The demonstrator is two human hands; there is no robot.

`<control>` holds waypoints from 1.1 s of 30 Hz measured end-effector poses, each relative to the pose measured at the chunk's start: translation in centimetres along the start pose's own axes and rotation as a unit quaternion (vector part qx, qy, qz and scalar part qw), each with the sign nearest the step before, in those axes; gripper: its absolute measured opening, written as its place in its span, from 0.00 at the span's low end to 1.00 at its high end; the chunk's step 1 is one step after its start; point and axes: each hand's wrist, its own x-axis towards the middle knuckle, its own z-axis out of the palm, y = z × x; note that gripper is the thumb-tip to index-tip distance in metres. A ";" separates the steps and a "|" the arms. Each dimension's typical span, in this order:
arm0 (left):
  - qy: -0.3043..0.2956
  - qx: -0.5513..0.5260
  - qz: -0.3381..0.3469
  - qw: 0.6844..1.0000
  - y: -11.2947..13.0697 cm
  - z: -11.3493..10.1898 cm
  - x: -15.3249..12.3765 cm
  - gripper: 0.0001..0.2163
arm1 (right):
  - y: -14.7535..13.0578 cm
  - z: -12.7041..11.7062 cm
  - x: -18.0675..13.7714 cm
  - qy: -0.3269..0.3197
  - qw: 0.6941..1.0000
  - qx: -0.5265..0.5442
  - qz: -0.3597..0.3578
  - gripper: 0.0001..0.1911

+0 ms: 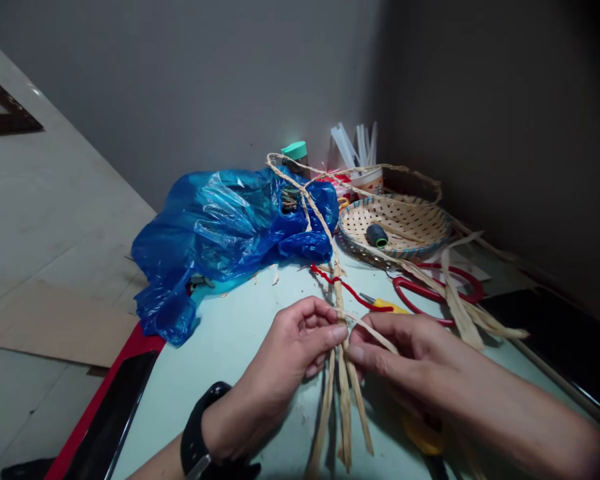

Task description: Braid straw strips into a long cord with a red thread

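Note:
A braid of dry, straw-coloured plant fibre [331, 247] runs up the middle of the table, with several loose strands [345, 413] hanging from its lower end. My left hand [300, 340] pinches the braid where the loose strands begin, thumb on top. Close beside it on the right, my right hand [395, 357] has thumb and fingers pressed together on a fibre strand [375, 332] that crosses over the braid. A red cord [353, 291] is around the braid just above my hands. Higher up, the braid forms a thin loop reaching over the basket.
A blue plastic bag [220, 220] lies at the back left. To the right are a woven basket [405, 210] holding a dark thread spool [377, 235], red-handled scissors [415, 300], and more fibre strips [460, 307]. Behind stand a green-lidded jar [295, 152] and a cup of plastic sticks [367, 180].

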 end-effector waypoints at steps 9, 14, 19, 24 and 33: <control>-0.033 -0.027 -0.008 0.999 -0.6 -0.8 -0.7 0.14 | -0.7 0.2 -0.1 0.005 0.999 0.000 0.035 0.09; -0.052 -0.057 -0.038 0.996 -0.6 -1.1 -0.9 0.17 | -0.8 0.2 -0.2 0.007 0.998 -0.024 0.064 0.10; -0.114 -0.080 -0.048 0.989 -0.6 -1.3 -0.7 0.10 | -0.4 0.0 -0.3 -0.019 0.999 0.010 0.051 0.13; -0.132 -0.102 -0.065 0.984 -0.9 -1.4 -0.7 0.09 | -0.8 -0.2 -0.3 -0.022 0.998 0.014 0.065 0.15; -0.146 -0.188 -0.099 0.966 -1.4 -1.2 -0.9 0.05 | -0.5 -0.3 -0.4 -0.043 0.997 -0.004 0.062 0.18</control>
